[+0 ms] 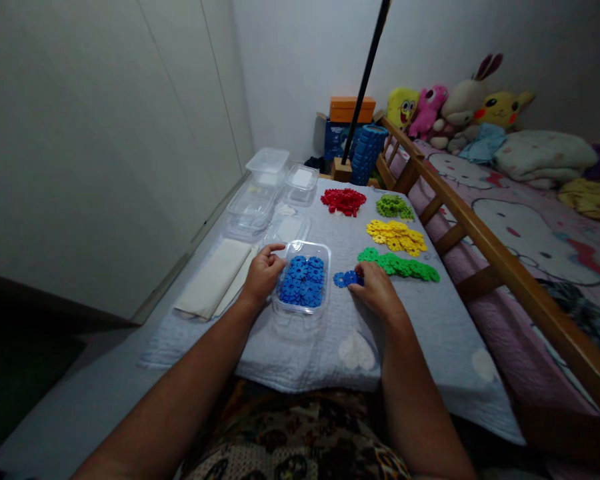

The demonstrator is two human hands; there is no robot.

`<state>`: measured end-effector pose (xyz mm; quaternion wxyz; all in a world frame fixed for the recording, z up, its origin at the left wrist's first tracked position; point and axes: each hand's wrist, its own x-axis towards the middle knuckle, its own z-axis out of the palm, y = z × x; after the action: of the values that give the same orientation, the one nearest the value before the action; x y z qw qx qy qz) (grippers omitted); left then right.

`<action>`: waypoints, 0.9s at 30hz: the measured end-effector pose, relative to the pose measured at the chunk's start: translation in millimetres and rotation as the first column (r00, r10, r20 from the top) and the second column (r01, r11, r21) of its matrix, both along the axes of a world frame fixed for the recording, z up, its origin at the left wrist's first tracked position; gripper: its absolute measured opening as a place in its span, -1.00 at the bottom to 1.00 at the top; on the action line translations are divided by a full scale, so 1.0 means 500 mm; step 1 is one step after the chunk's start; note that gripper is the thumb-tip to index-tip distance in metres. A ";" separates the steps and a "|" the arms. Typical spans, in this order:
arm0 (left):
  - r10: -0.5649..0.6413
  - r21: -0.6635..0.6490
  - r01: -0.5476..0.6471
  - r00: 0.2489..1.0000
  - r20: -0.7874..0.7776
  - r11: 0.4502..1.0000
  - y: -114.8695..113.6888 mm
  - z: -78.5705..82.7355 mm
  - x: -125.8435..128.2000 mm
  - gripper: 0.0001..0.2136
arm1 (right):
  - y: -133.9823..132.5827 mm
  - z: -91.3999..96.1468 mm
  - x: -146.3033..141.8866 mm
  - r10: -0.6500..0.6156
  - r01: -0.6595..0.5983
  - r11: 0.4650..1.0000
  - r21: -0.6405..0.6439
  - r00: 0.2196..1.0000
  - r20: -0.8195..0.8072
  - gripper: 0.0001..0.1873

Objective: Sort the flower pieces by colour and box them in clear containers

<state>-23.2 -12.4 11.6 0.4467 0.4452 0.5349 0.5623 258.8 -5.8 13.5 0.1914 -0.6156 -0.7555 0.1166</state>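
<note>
Where the clear tub [307,245] sits: near middle of the grey quilt [430,333], upright, open mouth facing up.
Tub look: see-through plastic, rounded corners, shallow, nearly filled with blue flower-shaped discs [303,280].
Tub axis: its longer side seems to run near to far, leaning slightly right at the far end.
Left hand [263,270]: cupped against the tub's left wall, thumb lying along the far-left rim, a narrow hold on the tub.
Right hand [377,290]: just right of the tub, fingers curled down onto a few loose blue discs [344,279]; I cannot tell whether one is pinched.
Right side: dark green pile [403,265] touching the right hand's far edge, then yellow pile [396,237], light green pile [394,207], red pile [343,201] farther off.
Far left: empty clear tubs [260,200].
Near left: folded cloth [215,277].
</note>
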 end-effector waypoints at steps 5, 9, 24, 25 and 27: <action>-0.001 -0.007 0.001 1.000 0.006 1.000 0.000 0.001 0.000 -0.63 | 0.001 0.013 -0.002 0.006 -0.023 0.997 -0.074 0.977 -0.215 -0.94; -0.004 0.001 0.004 1.000 0.007 1.000 0.001 -0.002 -0.001 -0.63 | 0.001 0.029 -0.008 -0.023 -0.015 0.996 -0.085 0.904 -0.427 -0.95; -0.017 0.011 0.017 1.000 0.001 1.000 0.003 -0.006 -0.002 -0.63 | -0.022 0.089 -0.154 0.191 -0.164 0.979 0.122 0.947 -0.257 -0.86; -0.017 0.012 0.017 1.000 0.000 1.000 0.004 -0.007 -0.002 -0.63 | -0.023 0.086 -0.159 0.196 -0.173 0.977 0.122 0.956 -0.218 -0.85; -0.018 0.012 0.018 1.000 0.001 1.000 0.005 -0.008 -0.002 -0.62 | -0.024 0.080 -0.163 0.206 -0.186 0.975 0.119 0.963 -0.176 -0.84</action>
<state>-24.0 -10.0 7.8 0.4493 0.4525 0.5273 0.5615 177.2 -17.8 53.3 0.2801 -0.5135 -0.7964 0.1538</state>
